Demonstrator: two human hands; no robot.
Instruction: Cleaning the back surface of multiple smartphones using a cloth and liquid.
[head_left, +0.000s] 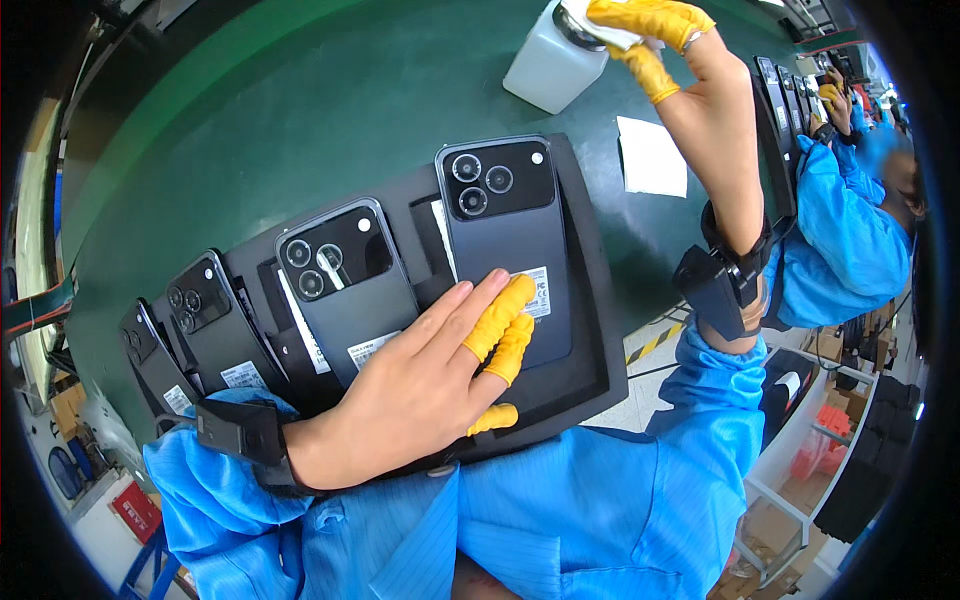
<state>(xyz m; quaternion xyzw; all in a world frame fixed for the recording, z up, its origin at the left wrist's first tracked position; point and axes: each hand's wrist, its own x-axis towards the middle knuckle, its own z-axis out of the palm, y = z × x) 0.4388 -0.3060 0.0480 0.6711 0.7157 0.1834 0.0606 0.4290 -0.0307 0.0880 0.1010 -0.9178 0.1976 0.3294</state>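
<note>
My left hand (420, 385), with yellow finger cots on some fingers, lies with its fingers stretched out over the lower part of a dark smartphone (505, 235), next to its white label (537, 292). That phone rests back up at the right end of a black tray (597, 330). At the far right, my right hand (690, 60), also in yellow finger cots, pinches a folded white wipe (628, 38) against the metal top of a white square bottle (555, 65). Beside the left hand lies another smartphone (345, 270), partly covered by that hand.
More smartphones (215, 320) lie in the tray's left slots. A white sheet (652, 158) is on the green table (330, 110) below the bottle. To the right, a co-worker in a blue smock (840, 240) sits near another tray of phones (775, 105).
</note>
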